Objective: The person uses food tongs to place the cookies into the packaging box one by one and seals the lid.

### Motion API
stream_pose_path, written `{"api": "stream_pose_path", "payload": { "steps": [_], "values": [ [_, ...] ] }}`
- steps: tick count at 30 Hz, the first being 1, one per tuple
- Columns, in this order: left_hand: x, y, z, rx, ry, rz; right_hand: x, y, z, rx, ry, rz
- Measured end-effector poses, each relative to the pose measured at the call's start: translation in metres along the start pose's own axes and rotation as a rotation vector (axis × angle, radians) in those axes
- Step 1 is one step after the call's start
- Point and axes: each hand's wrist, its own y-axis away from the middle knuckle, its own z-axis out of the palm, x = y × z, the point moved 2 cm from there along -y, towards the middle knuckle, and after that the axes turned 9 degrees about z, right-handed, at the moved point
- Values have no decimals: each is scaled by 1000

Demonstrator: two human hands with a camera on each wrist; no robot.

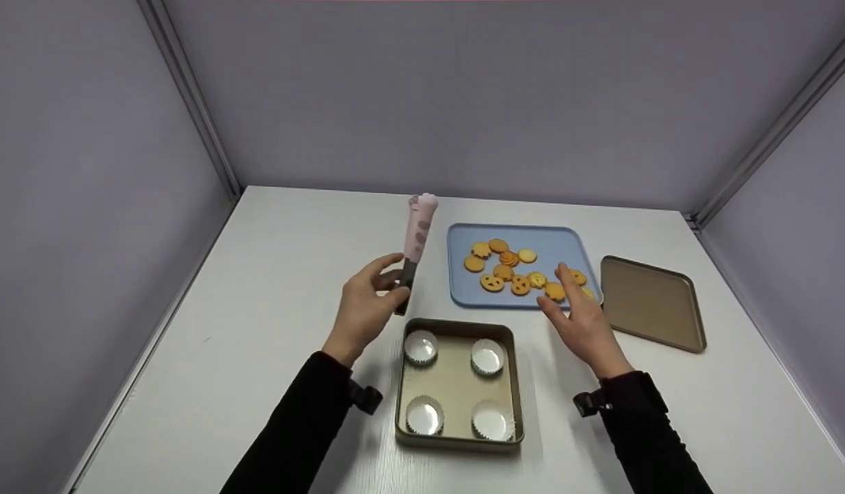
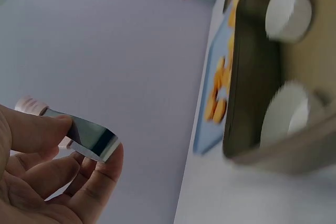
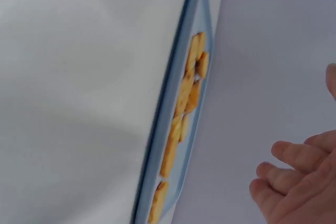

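Note:
My left hand (image 1: pixel 367 302) grips a pair of tongs (image 1: pixel 419 230) by the shiny metal bend, between thumb and fingers. Their pink arms, shaped like cat paws with darker spots, point up and away. In the left wrist view, the metal end of the tongs (image 2: pixel 92 136) shows close up. My right hand (image 1: pixel 583 329) has its fingers spread and nothing in it, over the near right corner of a blue tray (image 1: pixel 546 240). On that tray lie several cookies (image 1: pixel 491 283), round or flower-shaped, partly hidden by the right fingers.
In front of me stands a gold-brown baking tin (image 1: pixel 456 391) holding several white paper cups (image 1: pixel 424 415), one towards each corner. A flat brown lid or tray (image 1: pixel 652 302) lies right of the blue tray. Grey panels (image 1: pixel 422 96) wall the white table at the back and sides.

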Motion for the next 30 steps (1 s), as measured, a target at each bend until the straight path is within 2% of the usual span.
{"api": "stream_pose_path", "payload": {
  "steps": [7, 12, 16, 22, 30],
  "values": [
    [10, 9, 45, -147, 41, 27, -28, -4, 11, -60, -146, -88],
    [14, 16, 66, -211, 34, 20, -44, -5, 20, -167, -276, -86],
    [14, 20, 75, -238, 54, -6, -54, -5, 25, -233, -372, -45],
    [15, 23, 85, -264, 82, 9, -60, -6, 29, -270, -457, 23],
    [13, 26, 94, -290, 130, 2, -64, 0, 34, -374, -614, 33]
  ]
}}
